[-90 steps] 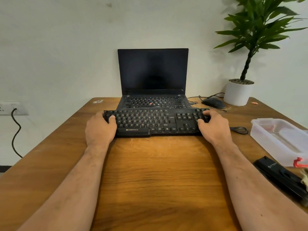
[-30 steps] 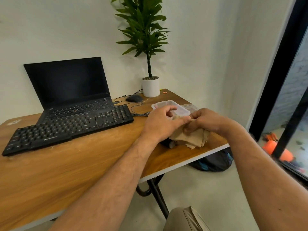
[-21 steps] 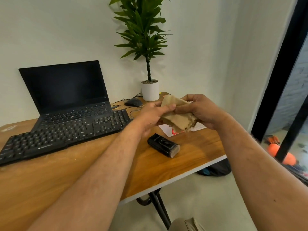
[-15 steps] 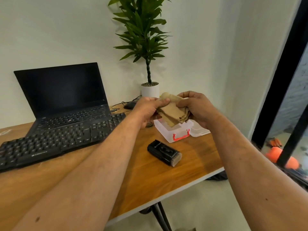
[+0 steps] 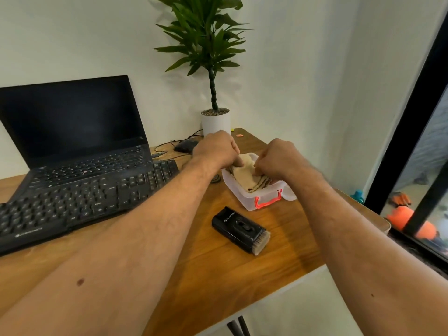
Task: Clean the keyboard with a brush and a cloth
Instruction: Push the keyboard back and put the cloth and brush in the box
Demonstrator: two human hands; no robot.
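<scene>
Head view: both forearms stretch forward over the counter [image 5: 194, 275] to a clear plastic box [image 5: 263, 198]. Left hand [image 5: 217, 150] and right hand [image 5: 278, 158], knuckles up, fingers curled, grip the folded tan cloth [image 5: 244, 174] lying in that box. Just in front of the box lies the brush [image 5: 240, 230]; left of the box, the keyboard [image 5: 80, 202].

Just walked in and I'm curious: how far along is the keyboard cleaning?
It looks near the end, though I can't judge how clean the keyboard is. Both hands, left and right, grip the folded cloth in the clear plastic box. The brush lies loose on the table, so it may need putting away next.
</scene>
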